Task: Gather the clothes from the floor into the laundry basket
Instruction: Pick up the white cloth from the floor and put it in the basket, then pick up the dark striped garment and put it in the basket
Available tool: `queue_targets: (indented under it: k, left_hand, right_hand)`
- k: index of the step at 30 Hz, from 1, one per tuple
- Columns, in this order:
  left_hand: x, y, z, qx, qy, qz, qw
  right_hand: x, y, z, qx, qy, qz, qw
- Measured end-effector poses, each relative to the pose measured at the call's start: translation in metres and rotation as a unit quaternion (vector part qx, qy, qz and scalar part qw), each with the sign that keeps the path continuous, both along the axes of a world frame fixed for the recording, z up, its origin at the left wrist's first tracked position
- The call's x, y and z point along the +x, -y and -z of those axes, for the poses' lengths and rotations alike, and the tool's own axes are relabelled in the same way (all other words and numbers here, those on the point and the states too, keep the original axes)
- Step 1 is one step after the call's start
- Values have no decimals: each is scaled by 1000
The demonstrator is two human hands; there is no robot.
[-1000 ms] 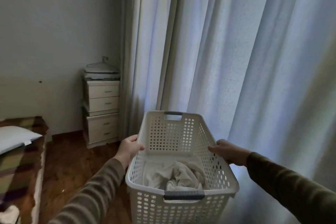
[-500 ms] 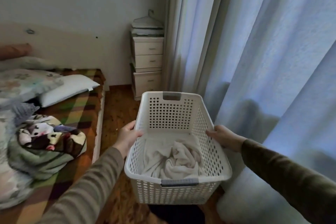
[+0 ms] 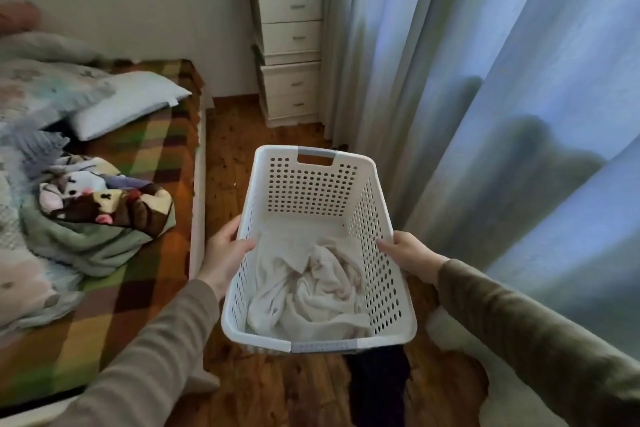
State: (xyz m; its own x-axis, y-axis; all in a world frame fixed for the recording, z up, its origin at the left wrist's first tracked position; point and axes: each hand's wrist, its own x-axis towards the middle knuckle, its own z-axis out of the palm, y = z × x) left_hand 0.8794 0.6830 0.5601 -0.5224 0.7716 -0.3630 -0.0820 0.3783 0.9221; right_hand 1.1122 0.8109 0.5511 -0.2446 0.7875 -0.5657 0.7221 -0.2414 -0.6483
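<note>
I hold a white perforated laundry basket above the wooden floor, in the middle of the view. My left hand grips its left rim and my right hand grips its right rim. A crumpled white cloth lies in the bottom of the basket. Below the basket's near end a dark garment lies on the floor, partly hidden by the basket. A white garment lies on the floor at the lower right, under my right sleeve.
A bed with a plaid cover, a pillow and bundled blankets fills the left side. White drawers stand against the far wall. Long curtains hang along the right. A strip of wooden floor runs between bed and curtains.
The view has tilted down and swung left, bringing the bed and floor into sight. The basket has come lower toward the floor, still held by both hands.
</note>
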Motion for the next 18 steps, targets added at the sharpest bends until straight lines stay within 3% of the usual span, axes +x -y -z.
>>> queue_targets:
  k: [8, 18]
  left_hand:
    - [2, 3, 128, -28, -16, -36, 999]
    - [7, -2, 370, -53, -33, -58, 996]
  right_hand:
    - [18, -23, 116, -44, 23, -40, 998]
    - [61, -62, 373, -53, 18, -5, 998]
